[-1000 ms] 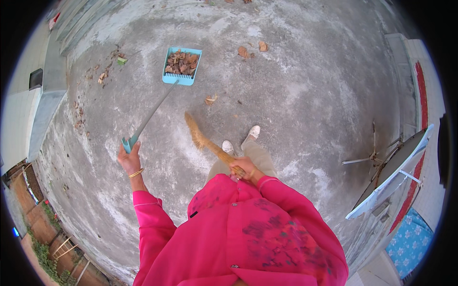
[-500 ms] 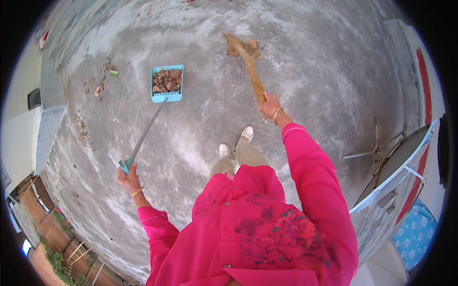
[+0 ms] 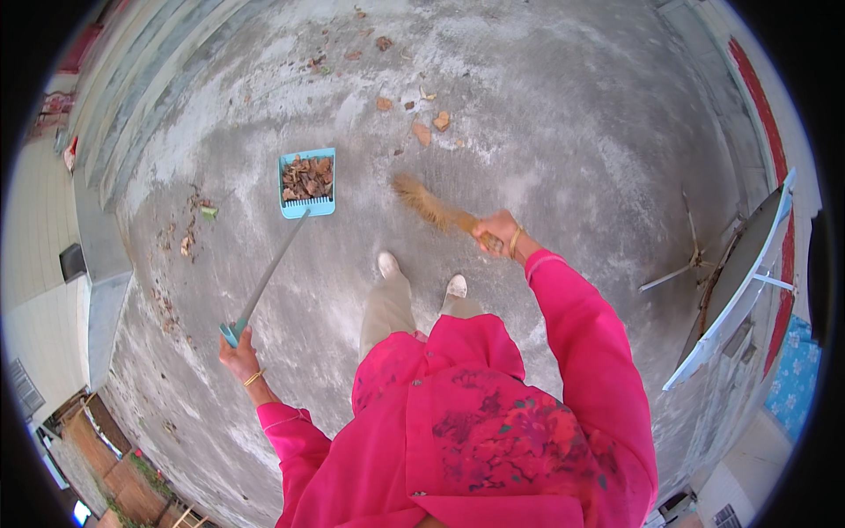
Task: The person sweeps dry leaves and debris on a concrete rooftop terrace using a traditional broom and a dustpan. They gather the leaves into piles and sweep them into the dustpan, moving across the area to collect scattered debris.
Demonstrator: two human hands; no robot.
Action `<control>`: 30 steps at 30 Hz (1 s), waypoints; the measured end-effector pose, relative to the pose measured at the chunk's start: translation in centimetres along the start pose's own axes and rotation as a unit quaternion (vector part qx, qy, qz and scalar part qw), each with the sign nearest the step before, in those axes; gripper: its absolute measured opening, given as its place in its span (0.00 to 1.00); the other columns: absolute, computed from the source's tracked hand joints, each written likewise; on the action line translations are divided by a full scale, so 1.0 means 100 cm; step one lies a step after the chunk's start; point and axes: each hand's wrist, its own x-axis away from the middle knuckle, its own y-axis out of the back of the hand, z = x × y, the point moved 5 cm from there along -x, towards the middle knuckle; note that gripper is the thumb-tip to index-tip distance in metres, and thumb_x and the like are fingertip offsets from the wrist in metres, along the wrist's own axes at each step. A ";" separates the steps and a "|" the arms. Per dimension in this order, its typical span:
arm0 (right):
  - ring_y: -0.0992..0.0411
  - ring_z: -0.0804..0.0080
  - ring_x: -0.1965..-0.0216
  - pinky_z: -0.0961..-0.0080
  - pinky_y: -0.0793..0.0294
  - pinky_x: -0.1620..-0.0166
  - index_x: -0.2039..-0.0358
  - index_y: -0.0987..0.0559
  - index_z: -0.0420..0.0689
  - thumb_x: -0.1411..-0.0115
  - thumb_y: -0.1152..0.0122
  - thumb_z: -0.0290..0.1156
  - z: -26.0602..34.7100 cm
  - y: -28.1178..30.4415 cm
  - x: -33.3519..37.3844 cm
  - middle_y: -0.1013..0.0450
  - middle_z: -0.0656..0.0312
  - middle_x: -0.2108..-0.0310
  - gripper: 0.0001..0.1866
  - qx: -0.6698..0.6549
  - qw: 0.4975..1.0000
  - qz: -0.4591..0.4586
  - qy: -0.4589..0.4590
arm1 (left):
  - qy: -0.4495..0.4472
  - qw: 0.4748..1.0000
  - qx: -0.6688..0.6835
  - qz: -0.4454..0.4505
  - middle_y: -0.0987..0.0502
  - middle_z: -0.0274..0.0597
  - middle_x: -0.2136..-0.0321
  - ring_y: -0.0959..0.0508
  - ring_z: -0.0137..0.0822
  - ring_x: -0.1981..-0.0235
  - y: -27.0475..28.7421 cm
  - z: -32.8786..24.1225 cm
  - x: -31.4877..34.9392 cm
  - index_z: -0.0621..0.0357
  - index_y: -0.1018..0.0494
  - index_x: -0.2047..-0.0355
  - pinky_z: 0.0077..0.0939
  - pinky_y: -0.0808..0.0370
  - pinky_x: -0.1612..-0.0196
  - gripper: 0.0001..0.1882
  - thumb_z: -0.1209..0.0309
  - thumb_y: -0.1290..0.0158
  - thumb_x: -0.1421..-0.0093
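My left hand is closed around the top end of a long-handled dustpan's grey pole. The light-blue dustpan rests on the concrete ahead and to the left, with a comb-like row of teeth near its handle side. Brown dry leaves are heaped in it. My right hand grips a short straw-coloured hand broom near its handle end. The broom's bristles point left toward the dustpan, apart from it. Beyond the broom, several tan leaves lie scattered on the ground.
Leaf litter with a green scrap lies left of the dustpan. Concrete steps rise at the far left. A large dish on a metal stand stands at the right, before a red-striped wall. My white shoes are just ahead of me.
The broom has swung left and nearer to me, away from the leaves, which now lie spread out. My left foot has stepped forward. My left hand keeps its hold on the dustpan.
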 end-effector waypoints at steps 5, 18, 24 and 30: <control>0.37 0.74 0.90 0.74 0.41 0.89 0.66 0.27 0.38 0.57 0.42 0.24 0.085 -0.035 -0.056 0.34 0.60 0.88 0.14 0.143 0.982 -0.067 0.108 | -0.051 0.999 -0.008 0.011 0.28 0.31 0.80 0.35 0.21 0.86 -0.028 -0.021 -0.065 0.63 0.27 0.62 0.15 0.38 0.87 0.17 0.73 0.41 0.55; 0.37 0.76 0.89 0.77 0.42 0.91 0.49 0.35 0.49 0.55 0.49 0.19 -0.078 -0.066 0.076 0.38 0.65 0.86 0.29 -0.126 0.957 -0.256 0.042 | -0.169 0.976 -0.018 0.134 0.32 0.27 0.82 0.39 0.17 0.87 -0.116 -0.119 -0.271 0.58 0.26 0.68 0.13 0.43 0.88 0.11 0.72 0.40 0.54; 0.33 0.71 0.86 0.77 0.40 0.89 0.74 0.33 0.46 0.49 0.45 0.29 -0.113 -0.059 0.035 0.34 0.63 0.85 0.06 -0.527 0.823 -0.210 -0.008 | -0.165 0.973 -0.015 0.162 0.32 0.26 0.82 0.40 0.17 0.87 -0.150 -0.158 -0.315 0.59 0.27 0.67 0.12 0.45 0.87 0.12 0.75 0.41 0.54; 0.37 0.72 0.88 0.78 0.40 0.85 0.80 0.35 0.48 0.52 0.45 0.27 -0.029 -0.074 -0.095 0.36 0.64 0.88 0.07 -0.545 0.810 -0.212 -0.036 | -0.163 0.977 0.018 0.133 0.30 0.27 0.80 0.39 0.17 0.87 -0.168 -0.193 -0.337 0.59 0.27 0.65 0.12 0.46 0.88 0.14 0.77 0.42 0.54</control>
